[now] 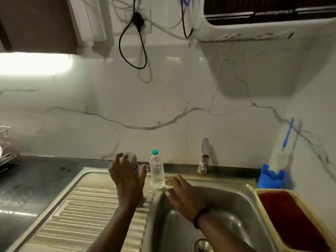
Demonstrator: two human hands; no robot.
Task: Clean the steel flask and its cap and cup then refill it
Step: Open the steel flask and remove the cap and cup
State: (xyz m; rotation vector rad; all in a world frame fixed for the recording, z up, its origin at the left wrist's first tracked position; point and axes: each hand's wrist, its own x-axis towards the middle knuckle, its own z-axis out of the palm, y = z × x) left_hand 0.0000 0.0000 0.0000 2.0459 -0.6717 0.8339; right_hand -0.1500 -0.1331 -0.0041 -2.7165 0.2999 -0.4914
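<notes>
The steel flask point(133, 163) stands upright on the ribbed drainboard point(87, 211) left of the sink basin. My left hand point(125, 177) is wrapped around its body, hiding most of it; only the rounded steel top shows. Just right of the flask stands a clear plastic water bottle point(157, 170) with a green cap, on the sink's back rim. My right hand point(181, 193) hovers over the left edge of the basin point(227, 206), fingers spread, holding nothing, close to the bottle's base.
A steel tap point(205, 155) rises behind the basin. A blue holder point(271, 178) with a white bottle brush stands at the right. A beige tub point(294, 217) with a red inside sits right of the basin. A wire dish rack point(5, 142) is far left.
</notes>
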